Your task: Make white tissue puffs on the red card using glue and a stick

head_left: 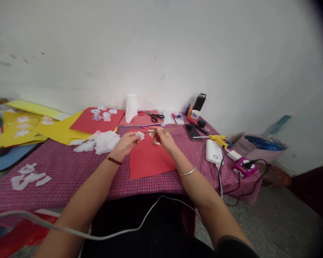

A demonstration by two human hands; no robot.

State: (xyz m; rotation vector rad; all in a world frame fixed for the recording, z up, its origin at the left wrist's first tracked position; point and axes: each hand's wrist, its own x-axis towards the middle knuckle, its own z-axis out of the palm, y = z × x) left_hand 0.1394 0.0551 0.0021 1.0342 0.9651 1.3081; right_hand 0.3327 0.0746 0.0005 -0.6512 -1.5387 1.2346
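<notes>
My left hand is closed in a pinch on a small white paper cut-out. My right hand is closed round a thin stick-like tool whose tip points left at the cut-out. Both hands hover above a red paper sheet lying on the checked pink tablecloth. A tiny white scrap lies on the red sheet under my right hand.
A pile of white paper scraps lies to the left, with yellow sheets and another red sheet behind. Scissors, a phone, a yellow glue gun, a white power bank and a black bottle sit at the right.
</notes>
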